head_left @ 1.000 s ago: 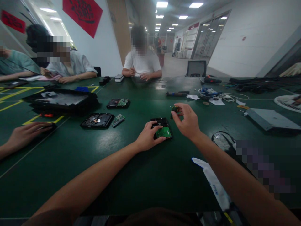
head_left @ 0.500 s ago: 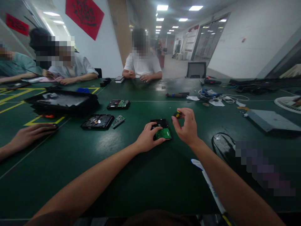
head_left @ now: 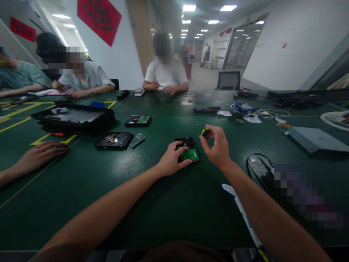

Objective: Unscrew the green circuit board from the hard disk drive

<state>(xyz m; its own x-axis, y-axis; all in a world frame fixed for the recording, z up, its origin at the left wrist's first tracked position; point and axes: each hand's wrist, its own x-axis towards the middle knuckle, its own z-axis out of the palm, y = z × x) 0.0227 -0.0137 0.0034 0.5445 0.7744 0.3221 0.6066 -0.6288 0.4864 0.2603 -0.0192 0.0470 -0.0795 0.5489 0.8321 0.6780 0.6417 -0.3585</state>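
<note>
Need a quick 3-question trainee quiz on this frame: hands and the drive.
1. True or false: the left hand rests on the hard drive.
2. What does the right hand hold? A) a black and yellow screwdriver handle B) a white cable C) a loose circuit board
3. Fill in: the drive lies on the table with its green ____ facing up.

Key: 1 true. 2 A, pinched in the fingertips above the table, right of the drive. 3 circuit board.
</note>
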